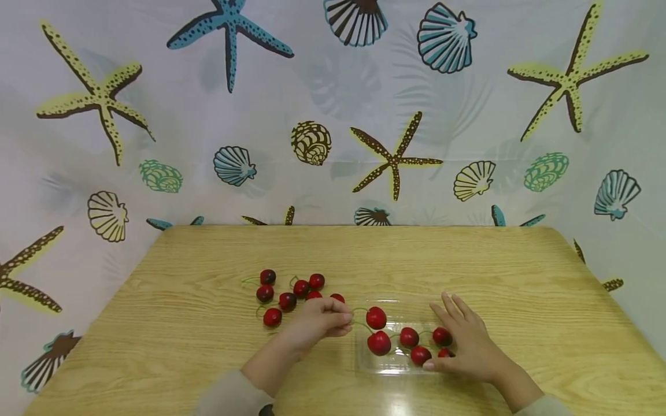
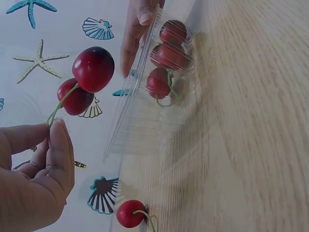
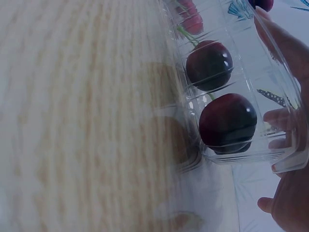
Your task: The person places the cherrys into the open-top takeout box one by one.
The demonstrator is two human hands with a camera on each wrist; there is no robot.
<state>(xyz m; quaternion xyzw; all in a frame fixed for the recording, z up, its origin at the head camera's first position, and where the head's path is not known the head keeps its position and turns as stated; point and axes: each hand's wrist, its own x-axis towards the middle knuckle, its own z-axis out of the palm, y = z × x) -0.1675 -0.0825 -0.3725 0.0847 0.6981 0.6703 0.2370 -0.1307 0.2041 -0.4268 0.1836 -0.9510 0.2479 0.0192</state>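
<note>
Between thumb and fingertips, my left hand (image 1: 317,323) pinches the stems of a pair of red cherries (image 2: 94,70). The pair hangs just above the left part of a clear plastic container (image 1: 364,367) on the table. Several dark red cherries (image 1: 409,337) with green stems lie inside the container, towards its right end. At that end my right hand (image 1: 468,346) rests against the container with its fingers spread, the thumb by the near rim. Through the clear wall in the right wrist view, some fingers (image 3: 280,121) show behind the container.
More loose cherries (image 1: 287,301) lie in a group on the wooden table (image 1: 156,346), left of the container; my left hand partly hides some. A white cloth (image 1: 281,98) printed with starfish and shells hangs behind the table and at its sides.
</note>
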